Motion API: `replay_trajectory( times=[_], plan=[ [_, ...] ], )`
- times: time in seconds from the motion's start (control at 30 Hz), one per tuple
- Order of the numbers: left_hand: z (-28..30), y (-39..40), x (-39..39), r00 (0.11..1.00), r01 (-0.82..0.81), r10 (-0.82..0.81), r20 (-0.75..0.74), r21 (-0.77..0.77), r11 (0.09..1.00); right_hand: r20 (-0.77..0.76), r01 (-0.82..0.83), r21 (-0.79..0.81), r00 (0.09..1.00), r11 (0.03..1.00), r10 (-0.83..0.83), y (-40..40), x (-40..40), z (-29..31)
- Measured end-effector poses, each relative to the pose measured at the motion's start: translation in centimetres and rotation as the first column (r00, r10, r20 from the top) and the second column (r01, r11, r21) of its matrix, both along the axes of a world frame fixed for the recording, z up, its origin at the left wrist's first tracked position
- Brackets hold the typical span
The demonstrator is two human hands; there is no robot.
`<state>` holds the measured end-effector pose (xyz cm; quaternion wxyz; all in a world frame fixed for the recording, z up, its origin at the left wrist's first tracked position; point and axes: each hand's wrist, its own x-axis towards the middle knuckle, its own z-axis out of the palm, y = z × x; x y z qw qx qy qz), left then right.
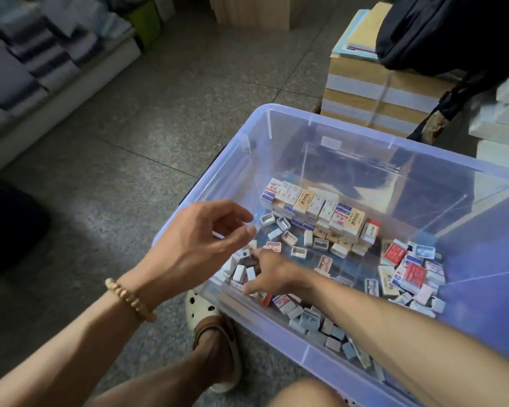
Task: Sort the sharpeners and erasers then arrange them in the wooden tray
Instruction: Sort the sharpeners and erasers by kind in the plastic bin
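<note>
Your right hand (269, 273) was down inside the clear plastic bin (279, 113), fingers curled among the loose sharpeners (297, 251) at the near-left corner; whether its grip had pinched one or was only touching the pile, I could not tell, because the fingertips were blurred and partly hidden. Your left hand (202, 239) hovered over the bin's near-left rim, thumb and fingers loosely curled toward each other with a gap between them, holding nothing that showed.

The erasers (318, 210) stood partly stacked in a row along the far side of the bin floor, with a second mixed heap (406, 268) at the right. No wooden tray was in view, so you appeared to be sorting, not yet arranging.

The risks from here, as I judged them: the small pastel sharpeners lay tight together, so a hurried pinch could lift two or drop one back. Sweeping your right forearm across the bin could topple the stacked eraser row. Sharpeners and eraser boxes were also mixed near the front wall, so misplacing one was easy.
</note>
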<state>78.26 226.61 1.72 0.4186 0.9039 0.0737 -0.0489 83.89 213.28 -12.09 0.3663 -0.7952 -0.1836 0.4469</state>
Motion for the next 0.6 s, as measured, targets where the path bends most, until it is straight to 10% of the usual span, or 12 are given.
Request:
replay_trajectory(
  times=[0.6],
  plan=[
    [0.0,-0.2,-0.2,0.998,0.06,-0.061,0.019,0.064,0.996,-0.149,-0.164,-0.039,0.976,0.986,0.157,-0.2,0.8,-0.1]
  ],
)
